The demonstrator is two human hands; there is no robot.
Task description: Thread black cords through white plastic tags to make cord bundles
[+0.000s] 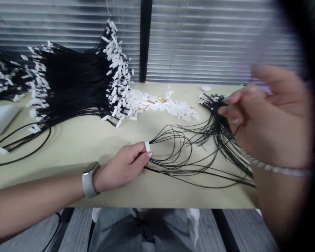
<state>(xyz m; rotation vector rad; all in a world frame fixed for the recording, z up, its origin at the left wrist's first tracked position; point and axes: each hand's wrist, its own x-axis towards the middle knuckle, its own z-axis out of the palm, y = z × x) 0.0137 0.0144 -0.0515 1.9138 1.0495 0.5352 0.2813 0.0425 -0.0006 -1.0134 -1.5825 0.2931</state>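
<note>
My left hand, with a watch on its wrist, pinches a bunch of thin black cables low over the table. A white connector pokes out at its fingertips. From there the cables loop and run to the right. My right hand is raised at the right, near the camera and blurred, with thumb and fingers drawn together; I cannot make out what is between them. Beyond its fingertips lies another bundle of black cables, partly hidden by that hand.
A large stack of black cables with white ends stands at the back left. Loose white connectors are scattered beside it on the pale table. A white box-like object sits far left. Window blinds hang behind.
</note>
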